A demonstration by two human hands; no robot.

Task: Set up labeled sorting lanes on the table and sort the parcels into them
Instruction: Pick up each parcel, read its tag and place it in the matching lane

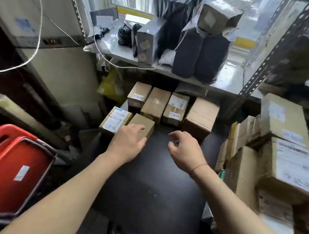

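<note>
Several cardboard parcels stand in rows at the far end of a black table (154, 183). My left hand (128, 142) rests flat on a small plain brown box (145, 124) in the front row. Left of it lies a box with a white shipping label and a handwritten tag (115, 121). My right hand (183, 148) hovers over the bare table with loosely curled fingers, holding nothing. Behind stand a small labeled box (138, 97), a taped box (156, 103), a box with a handwritten tag (176, 108) and a larger plain box (200, 118).
A stack of labeled cardboard boxes (287, 150) crowds the table's right side. A red basket (9, 168) sits at lower left. Above the table, a metal shelf (227, 82) carries black and grey wrapped packages (200, 53). White cords (37, 28) hang at the left.
</note>
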